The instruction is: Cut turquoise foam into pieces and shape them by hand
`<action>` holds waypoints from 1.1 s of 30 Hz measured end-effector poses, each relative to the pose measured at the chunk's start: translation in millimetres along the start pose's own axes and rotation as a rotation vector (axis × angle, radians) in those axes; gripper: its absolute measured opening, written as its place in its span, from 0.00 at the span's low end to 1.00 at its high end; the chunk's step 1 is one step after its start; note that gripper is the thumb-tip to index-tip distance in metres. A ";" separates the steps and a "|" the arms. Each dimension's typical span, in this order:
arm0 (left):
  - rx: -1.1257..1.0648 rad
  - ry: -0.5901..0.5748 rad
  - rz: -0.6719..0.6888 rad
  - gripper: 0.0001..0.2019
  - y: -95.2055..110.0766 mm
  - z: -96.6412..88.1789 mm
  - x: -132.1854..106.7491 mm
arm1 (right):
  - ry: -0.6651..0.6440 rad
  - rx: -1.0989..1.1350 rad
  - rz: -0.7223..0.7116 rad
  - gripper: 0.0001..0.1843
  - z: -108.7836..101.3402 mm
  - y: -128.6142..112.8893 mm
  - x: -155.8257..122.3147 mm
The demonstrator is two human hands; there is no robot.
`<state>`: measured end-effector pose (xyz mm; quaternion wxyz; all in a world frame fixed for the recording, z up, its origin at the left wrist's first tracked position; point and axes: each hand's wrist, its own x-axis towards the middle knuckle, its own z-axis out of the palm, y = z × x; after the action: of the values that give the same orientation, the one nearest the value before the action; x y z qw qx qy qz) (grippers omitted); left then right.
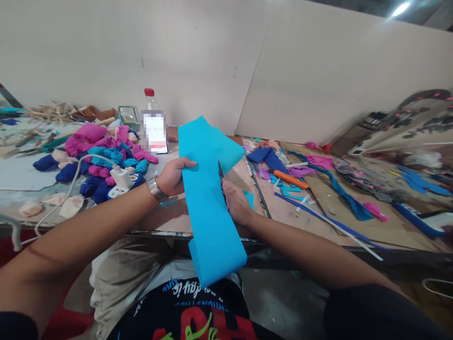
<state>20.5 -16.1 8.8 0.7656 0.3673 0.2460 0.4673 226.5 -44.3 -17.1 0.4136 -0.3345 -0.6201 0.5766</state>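
Observation:
A long strip of bright blue fabric (208, 198) hangs from the table edge down to my lap. My left hand (173, 177), with a metal watch at the wrist, pinches the strip's left edge and holds it up. My right hand (236, 204) is closed on a pair of scissors (221, 174) whose dark blades point up into the strip's right edge. A small blue offcut (249, 198) lies just beside my right hand.
A heap of pink, blue and navy fabric pieces (102, 160) lies to the left, with a white power strip (122, 182) and a plastic bottle (153, 125) behind. An orange cutter (290, 179), blue strips and scraps litter the worktable (318, 222) to the right.

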 end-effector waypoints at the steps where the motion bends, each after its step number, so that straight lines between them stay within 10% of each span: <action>1: 0.005 0.003 0.006 0.34 0.7 -0.6 0.0 | -0.002 0.003 -0.006 0.31 0.3 -0.4 -0.1; 33: -0.001 0.042 0.026 0.35 3.9 -0.3 -1.6 | -0.015 -0.024 -0.027 0.32 -2.0 1.4 -0.2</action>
<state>17.4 -16.3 11.8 0.7544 0.3601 0.2570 0.4849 228.3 -43.5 -18.5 0.4127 -0.3269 -0.6345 0.5658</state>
